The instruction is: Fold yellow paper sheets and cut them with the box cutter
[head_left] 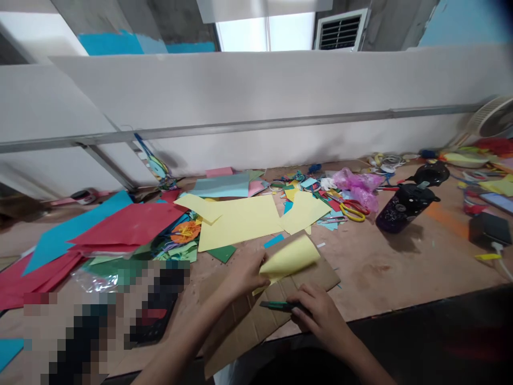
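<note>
My left hand (249,275) grips the left edge of a curled sheet of yellow paper (294,258), which lies over a brown piece of cardboard (256,329) at the table's front edge. In my right hand (318,309) is a slim green-and-black utility knife (276,305), its tip pointing left, low over the cardboard. My right fingers are closed round it, just below the paper. Whether the tip touches the cardboard I cannot tell.
Behind the cardboard lie a large yellow sheet (240,222), yellow-handled scissors (353,212) and mixed paper scraps. Red paper (130,224) is stacked at left, near a black phone-like object (154,321). A dark tumbler (404,208) stands right, by a black box (489,230).
</note>
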`<move>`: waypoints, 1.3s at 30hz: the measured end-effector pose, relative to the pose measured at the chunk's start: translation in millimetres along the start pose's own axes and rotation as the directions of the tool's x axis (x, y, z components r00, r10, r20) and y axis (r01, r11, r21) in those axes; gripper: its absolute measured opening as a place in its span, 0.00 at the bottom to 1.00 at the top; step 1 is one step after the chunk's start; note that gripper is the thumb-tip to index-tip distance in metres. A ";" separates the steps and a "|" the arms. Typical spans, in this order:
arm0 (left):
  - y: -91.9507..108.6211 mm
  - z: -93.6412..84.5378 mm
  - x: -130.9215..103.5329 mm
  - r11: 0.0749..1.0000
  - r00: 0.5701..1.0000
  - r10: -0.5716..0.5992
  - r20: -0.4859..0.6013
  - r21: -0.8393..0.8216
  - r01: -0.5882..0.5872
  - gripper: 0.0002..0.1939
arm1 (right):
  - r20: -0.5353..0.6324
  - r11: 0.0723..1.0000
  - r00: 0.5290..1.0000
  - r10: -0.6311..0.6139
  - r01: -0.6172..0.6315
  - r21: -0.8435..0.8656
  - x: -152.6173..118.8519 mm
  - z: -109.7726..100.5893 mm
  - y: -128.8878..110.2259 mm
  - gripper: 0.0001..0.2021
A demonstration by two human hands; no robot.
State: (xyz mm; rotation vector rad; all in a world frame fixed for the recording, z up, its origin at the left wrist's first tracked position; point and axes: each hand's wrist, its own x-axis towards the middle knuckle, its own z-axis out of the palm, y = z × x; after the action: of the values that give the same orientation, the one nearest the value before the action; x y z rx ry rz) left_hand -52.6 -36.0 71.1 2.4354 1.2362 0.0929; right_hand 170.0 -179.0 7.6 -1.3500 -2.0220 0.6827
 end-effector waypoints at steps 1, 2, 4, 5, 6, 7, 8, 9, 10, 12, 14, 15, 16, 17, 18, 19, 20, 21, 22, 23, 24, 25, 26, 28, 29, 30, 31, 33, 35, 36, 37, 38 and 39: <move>-1.4 0.2 1.2 0.997 0.999 0.036 0.007 -0.075 -0.036 0.25 | 0.011 1.000 1.000 0.002 -0.002 -0.001 0.3 -0.1 0.1 0.13; -2.9 0.1 3.5 0.982 0.997 0.082 0.011 -0.173 -0.079 0.30 | 0.020 1.000 1.000 0.006 -0.006 -0.006 0.6 -0.1 0.1 0.11; -5.8 -0.6 12.6 0.913 0.989 0.148 0.003 -0.386 -0.135 0.35 | 0.037 1.000 0.999 0.014 -0.013 -0.020 1.1 -0.2 -0.2 0.09; -6.7 -0.9 20.1 0.874 0.990 0.141 -0.001 -0.470 -0.125 0.34 | 0.045 1.000 0.999 0.018 -0.017 -0.021 1.3 -0.2 -0.4 0.08; -7.0 -1.0 29.8 0.841 0.994 0.111 -0.004 -0.532 -0.096 0.33 | 0.052 1.000 0.998 0.023 -0.022 -0.018 1.5 -0.2 -0.7 0.08; -6.7 -0.9 41.6 0.817 0.998 0.070 -0.005 -0.573 -0.060 0.33 | 0.057 1.000 0.998 0.026 -0.025 -0.010 1.5 -0.2 -1.0 0.08; -5.7 -0.6 55.2 0.802 1.000 0.030 -0.001 -0.597 -0.024 0.33 | 0.059 1.000 0.998 0.028 -0.028 -0.001 1.4 -0.2 -1.2 0.08; -4.0 -0.1 70.3 0.802 1.000 0.003 -0.002 -0.597 -0.004 0.32 | 0.059 1.000 0.998 0.029 -0.029 0.006 1.2 0.0 -1.2 0.07; -1.7 0.5 86.1 0.812 1.000 -0.013 -0.008 -0.583 0.006 0.32 | 0.058 0.999 0.998 0.029 -0.030 0.010 0.9 0.4 -1.1 0.07; 3.9 1.8 117.2 0.848 0.999 -0.043 -0.027 -0.530 0.022 0.33 | 0.055 1.000 0.998 0.028 -0.028 0.002 0.3 2.2 0.0 0.07; 10.1 2.8 143.7 0.893 0.995 -0.082 -0.049 -0.448 0.051 0.35 | 0.047 1.000 0.999 0.025 -0.024 -0.016 -0.1 5.1 2.3 0.06; 13.5 3.2 154.2 0.916 0.992 -0.103 -0.066 -0.394 0.069 0.36 | 0.043 1.000 0.999 0.018 -0.017 -0.025 -0.2 7.0 3.9 0.06; 17.0 3.7 163.0 0.938 0.989 -0.121 -0.084 -0.335 0.086 0.38 | 0.039 0.999 0.999 0.006 -0.005 -0.034 -0.2 8.9 5.7 0.06; 20.8 4.5 170.2 0.956 0.986 -0.134 -0.101 -0.273 0.102 0.40 | 0.036 0.999 0.999 -0.010 0.011 -0.042 -0.1 11.0 7.8 0.07; 25.0 5.6 176.3 0.970 0.984 -0.142 -0.111 -0.212 0.116 0.42 | 0.036 0.998 0.999 -0.026 0.027 -0.050 0.1 13.1 9.9 0.07; 29.8 7.3 181.6 0.980 0.983 -0.145 -0.112 -0.155 0.127 0.43 | 0.036 0.997 0.999 -0.039 0.041 -0.058 0.2 15.2 12.2 0.07; 34.9 9.8 186.6 0.985 0.984 -0.146 -0.106 -0.104 0.135 0.44 | 0.033 0.996 0.998 -0.049 0.052 -0.067 0.4 17.4 14.5 0.07; 40.5 12.9 191.3 0.988 0.985 -0.147 -0.094 -0.059 0.142 0.46 | 0.031 0.995 0.998 -0.060 0.062 -0.075 0.5 19.7 17.0 0.07; 46.0 16.6 195.9 0.989 0.985 -0.150 -0.079 -0.022 0.149 0.48 | 0.027 0.994 0.997 -0.075 0.077 -0.083 0.6 22.1 19.5 0.07; 51.4 20.6 200.2 0.988 0.986 -0.154 -0.063 0.009 0.155 0.51 | 0.020 0.991 0.996 -0.092 0.094 -0.090 0.6 24.7 22.2 0.07; 56.1 24.8 204.3 0.987 0.986 -0.158 -0.047 0.034 0.160 0.55 | 0.011 0.989 0.994 -0.112 0.112 -0.097 0.5 27.5 24.9 0.07; 60.0 28.8 207.8 0.985 0.986 -0.161 -0.032 0.054 0.163 0.58 | 0.000 0.987 0.992 -0.128 0.127 -0.103 0.4 30.4 27.6 0.07; 62.7 32.3 210.7 0.984 0.987 -0.162 -0.020 0.069 0.163 0.60 | -0.012 0.984 0.990 -0.139 0.137 -0.110 0.1 33.4 30.2 0.07; 64.5 37.1 215.2 0.984 0.988 -0.153 -0.011 0.090 0.153 0.59 | -0.034 0.980 0.988 -0.154 0.148 -0.129 -0.7 39.1 34.8 0.06; 63.6 38.3 217.0 0.985 0.989 -0.144 -0.015 0.098 0.145 0.56 | -0.038 0.978 0.986 -0.161 0.154 -0.141 -1.2 41.8 36.7 0.07; 61.8 38.8 219.0 0.985 0.991 -0.133 -0.021 0.105 0.135 0.52 | -0.045 0.975 0.984 -0.171 0.162 -0.154 -1.7 44.4 38.4 0.07; 59.5 38.7 221.4 0.986 0.992 -0.122 -0.029 0.111 0.125 0.48 | -0.054 0.972 0.982 -0.179 0.168 -0.167 -2.2 46.9 39.9 0.07; 54.2 37.3 228.5 0.986 0.994 -0.105 -0.042 0.124 0.109 0.42 | -0.086 0.968 0.978 -0.189 0.170 -0.186 -2.9 51.8 43.0 0.07; 50.5 35.0 238.8 0.985 0.994 -0.097 -0.058 0.139 0.105 0.38 | -0.115 0.967 0.975 -0.193 0.169 -0.189 -3.0 57.0 47.0 0.07; 49.8 33.7 244.3 0.984 0.993 -0.098 -0.069 0.145 0.107 0.36 | -0.120 0.968 0.973 -0.195 0.171 -0.184 -2.8 59.8 49.5 0.08; 50.0 32.3 249.4 0.982 0.992 -0.100 -0.080 0.150 0.112 0.35 | -0.115 0.968 0.973 -0.199 0.177 -0.177 -2.4 62.4 52.2 0.09; 50.8 30.8 253.4 0.982 0.991 -0.103 -0.090 0.152 0.115 0.34 | -0.112 0.969 0.973 -0.202 0.182 -0.169 -2.0 64.5 54.9 0.11; 52.2 29.2 255.7 0.982 0.990 -0.103 -0.098 0.152 0.117 0.33 | -0.112 0.968 0.972 -0.209 0.189 -0.163 -1.8 65.7 57.4 0.12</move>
State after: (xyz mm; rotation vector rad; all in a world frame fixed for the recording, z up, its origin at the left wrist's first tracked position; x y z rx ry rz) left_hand 148.8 128.2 33.3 2.5137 1.4661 0.0768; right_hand 158.5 -166.2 -78.0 -1.2176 -2.1029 0.3499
